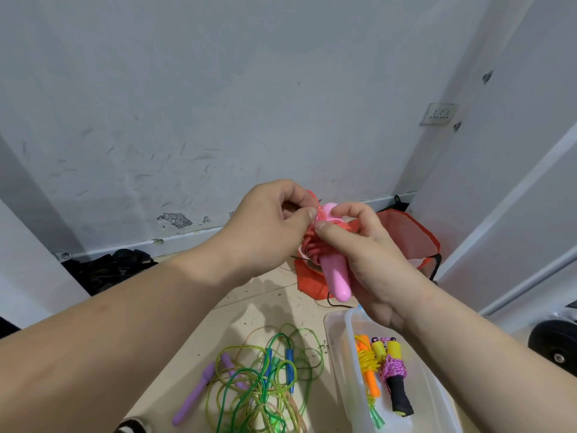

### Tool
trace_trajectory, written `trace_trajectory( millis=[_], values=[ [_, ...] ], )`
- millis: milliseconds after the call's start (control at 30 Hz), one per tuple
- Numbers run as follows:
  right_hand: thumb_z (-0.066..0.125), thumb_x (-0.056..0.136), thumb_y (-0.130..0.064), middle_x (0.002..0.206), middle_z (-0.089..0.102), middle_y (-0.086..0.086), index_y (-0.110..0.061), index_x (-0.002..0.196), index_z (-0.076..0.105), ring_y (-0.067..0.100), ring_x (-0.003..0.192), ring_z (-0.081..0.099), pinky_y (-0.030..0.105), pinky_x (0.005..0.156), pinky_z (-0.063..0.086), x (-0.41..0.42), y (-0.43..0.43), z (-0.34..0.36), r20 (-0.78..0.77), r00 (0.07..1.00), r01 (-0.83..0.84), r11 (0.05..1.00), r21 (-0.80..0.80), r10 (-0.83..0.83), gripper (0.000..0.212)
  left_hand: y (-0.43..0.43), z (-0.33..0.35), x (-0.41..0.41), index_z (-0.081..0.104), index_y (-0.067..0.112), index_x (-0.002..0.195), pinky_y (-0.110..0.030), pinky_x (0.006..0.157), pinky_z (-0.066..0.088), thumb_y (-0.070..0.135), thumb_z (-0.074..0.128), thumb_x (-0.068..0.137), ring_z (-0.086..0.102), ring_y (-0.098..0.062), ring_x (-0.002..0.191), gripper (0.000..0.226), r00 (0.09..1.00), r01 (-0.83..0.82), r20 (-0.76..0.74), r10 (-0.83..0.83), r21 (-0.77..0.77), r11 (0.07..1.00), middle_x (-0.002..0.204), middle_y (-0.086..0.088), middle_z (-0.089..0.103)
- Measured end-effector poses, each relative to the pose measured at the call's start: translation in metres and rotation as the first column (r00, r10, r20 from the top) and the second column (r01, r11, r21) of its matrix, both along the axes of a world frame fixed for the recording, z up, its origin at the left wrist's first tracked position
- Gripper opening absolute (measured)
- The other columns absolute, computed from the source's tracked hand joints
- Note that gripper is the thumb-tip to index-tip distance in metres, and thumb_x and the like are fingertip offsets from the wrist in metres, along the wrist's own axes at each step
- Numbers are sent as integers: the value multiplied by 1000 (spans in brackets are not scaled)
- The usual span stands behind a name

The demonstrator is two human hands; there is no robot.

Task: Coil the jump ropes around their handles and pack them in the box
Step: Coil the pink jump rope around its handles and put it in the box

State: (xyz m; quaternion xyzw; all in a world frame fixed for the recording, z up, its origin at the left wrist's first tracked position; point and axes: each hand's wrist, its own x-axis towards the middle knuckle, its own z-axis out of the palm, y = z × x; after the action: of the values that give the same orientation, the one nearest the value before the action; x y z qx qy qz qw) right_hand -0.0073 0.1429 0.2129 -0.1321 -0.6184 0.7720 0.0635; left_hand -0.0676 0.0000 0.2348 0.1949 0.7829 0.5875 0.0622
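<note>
- The fingers (307, 214) of the left hand (268, 226) are pinched together, thumb against forefinger, on a bit of the red rope (310, 245) right at the top end of the bundle.
- The right hand (371, 260) is curled around the pink handles (338, 276) from the right. Its thumb presses flat on the wound turns just below the left hand's pinch.
- The two hands nearly touch there. The left works the rope end and the right carries the whole bundle.
- The handles' long axis runs from that top end down and back toward the person, with the rounded butt end hanging free below the right palm.
- The rope is bunched around the upper half of the handles only. From here I cannot tell whether the pinched end is tucked under a turn yet.
- As I read it, the next move is to secure that end, so the pull should go across the handles, not along them.
- The box (335, 339) sits on the floor (237, 310), straight below the right wrist and nearer that hand than the left.
- Two wound ropes lie in it side by side: an orange-handled rope (368, 367) and a black-handled rope (395, 370).
- To the left of the box, a tangle of loose ropes (265, 379) lies uncoiled on the floor.
</note>
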Motion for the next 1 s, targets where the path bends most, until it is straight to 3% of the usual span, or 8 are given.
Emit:
trace_trajectory(
  millis=[167, 300, 367, 433, 533, 700, 867, 1000],
  values=[
    [77, 86, -9, 105, 72, 20, -6, 137, 50, 34, 80, 74, 46, 71, 62, -5, 17, 0, 67, 996, 62, 985, -158, -52, 58, 7, -10, 1, 67, 16, 97, -36, 73, 62, 11, 61, 98, 70, -17, 69, 8, 994, -80, 80, 76, 57, 995, 84, -5, 71],
    [67, 94, -23, 84, 61, 26, -4, 107, 68, 35, 74, 66, 42, 76, 62, 1, 27, 3, 162, 987, 22, 990, -142, 2, 23, 20, -25, 17, 66, 19, 97, -50, 82, 59, 20, 67, 94, 71, -28, 82, 4, 994, 15, 108, -14, -8, 1000, 88, -5, 71],
    [66, 93, -26, 83, 56, 44, -7, 94, 65, 53, 88, 66, 55, 96, 57, 7, 36, 5, 198, 980, -15, 996, -89, 32, 20, 31, -27, 27, 63, 16, 103, -41, 82, 60, 18, 66, 95, 73, -24, 80, 9, 993, 40, 113, -39, -8, 999, 94, -11, 71],
    [66, 93, -25, 85, 46, 59, -6, 95, 56, 66, 82, 60, 58, 87, 58, 13, 46, 9, 222, 973, -68, 998, -4, 67, 22, 42, -28, 35, 62, 15, 104, -30, 74, 58, 14, 62, 97, 72, -20, 75, 7, 992, 60, 108, -58, -12, 998, 93, -11, 72],
    [72, 85, -20, 77, 52, 45, -4, 96, 52, 62, 67, 63, 50, 58, 51, 19, 68, 5, 298, 953, -108, 981, 159, 57, 28, 62, -43, 45, 66, 17, 97, -27, 63, 50, 7, 53, 94, 64, -21, 69, 16, 988, 121, 103, -111, -95, 988, 83, -10, 73],
    [80, 84, -14, 65, 68, 25, 12, 110, 56, 48, 70, 73, 49, 73, 62, 45, 113, -38, 464, 885, -132, 937, 323, -35, 44, 106, -103, 62, 66, 0, 89, -21, 49, 33, -1, 51, 91, 43, -14, 54, 15, 960, 245, 188, -206, -217, 945, 60, 2, 52],
    [82, 78, -15, 105, 73, 26, 0, 111, 56, 38, 82, 77, 59, 78, 62, 72, 146, -129, 571, 791, -37, 915, 403, -220, 45, 147, -176, 91, 65, 8, 85, -28, 71, 46, 10, 56, 85, 54, -21, 74, 10, 887, 405, 352, -299, -280, 870, 73, -3, 63],
    [77, 85, -20, 100, 73, 27, -6, 89, 61, 40, 92, 75, 59, 85, 61, 84, 158, -197, 666, 693, -44, 906, 421, -276, 22, 164, -219, 98, 64, 1, 113, -35, 82, 51, 28, 48, 74, 66, -36, 99, 50, 870, 435, 405, -280, -365, 823, 100, -18, 69]
  ],
)
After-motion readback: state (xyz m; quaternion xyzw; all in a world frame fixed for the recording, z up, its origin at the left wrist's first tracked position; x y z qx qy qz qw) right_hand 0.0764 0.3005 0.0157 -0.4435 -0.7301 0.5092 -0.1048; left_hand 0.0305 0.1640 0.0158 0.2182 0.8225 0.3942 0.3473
